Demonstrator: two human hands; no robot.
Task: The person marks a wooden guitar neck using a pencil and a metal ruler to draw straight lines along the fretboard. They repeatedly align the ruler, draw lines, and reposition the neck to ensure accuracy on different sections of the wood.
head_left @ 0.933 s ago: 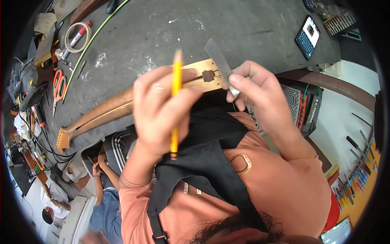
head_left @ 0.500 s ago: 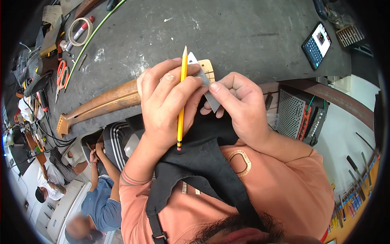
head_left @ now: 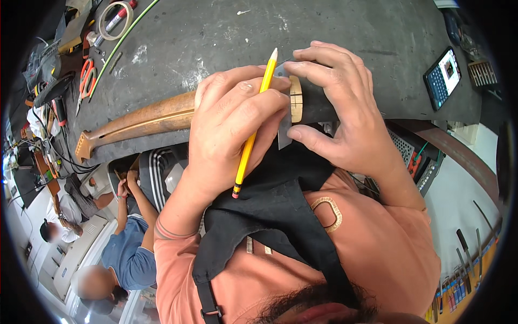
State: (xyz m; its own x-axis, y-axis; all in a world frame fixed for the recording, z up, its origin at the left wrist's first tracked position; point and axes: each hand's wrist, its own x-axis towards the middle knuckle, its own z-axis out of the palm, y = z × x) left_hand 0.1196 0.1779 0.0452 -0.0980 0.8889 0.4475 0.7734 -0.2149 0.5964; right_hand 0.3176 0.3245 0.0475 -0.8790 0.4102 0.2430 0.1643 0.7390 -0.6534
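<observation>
My left hand closes around the pale heel end of a wooden guitar neck, which has dark lines on it. A yellow pencil, tip up, is tucked between that hand's fingers. Beneath the fingertips a thin grey metal straightedge lies across the neck, mostly hidden by the hand. My right hand is open, thumb and fingers spread at either side of the heel end, close to the straightedge's two ends; whether it touches them I cannot tell. The neck's headstock points left.
On the dark workbench lie orange-handled scissors, a tape roll, a green cable and a phone. Cables and tools crowd the left side. A seated person is at lower left, another beyond.
My right hand has let go of the straightedge and spread open, moving right and up. The straightedge now sits more squarely across the neck. The pencil leans further right.
</observation>
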